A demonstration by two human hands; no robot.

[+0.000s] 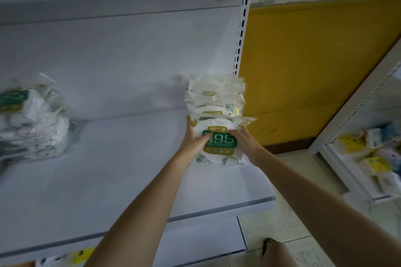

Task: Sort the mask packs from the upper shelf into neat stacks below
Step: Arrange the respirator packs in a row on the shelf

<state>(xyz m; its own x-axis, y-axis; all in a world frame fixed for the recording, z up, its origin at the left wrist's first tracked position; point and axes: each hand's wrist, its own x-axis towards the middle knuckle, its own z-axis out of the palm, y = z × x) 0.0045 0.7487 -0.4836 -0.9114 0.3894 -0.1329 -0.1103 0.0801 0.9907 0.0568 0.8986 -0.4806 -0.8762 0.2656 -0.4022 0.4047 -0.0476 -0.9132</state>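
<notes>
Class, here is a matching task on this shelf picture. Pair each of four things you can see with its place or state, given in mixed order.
Things:
1. stack of mask packs
2. loose pile of packs
3. yellow panel
4. right hand

Places or states:
a. far left on the shelf
b. right of the slotted upright
c. grips the stack's right edge
d. at the shelf's right end, held from both sides

Pairs: 1-d, 2-a, 3-b, 4-c
</notes>
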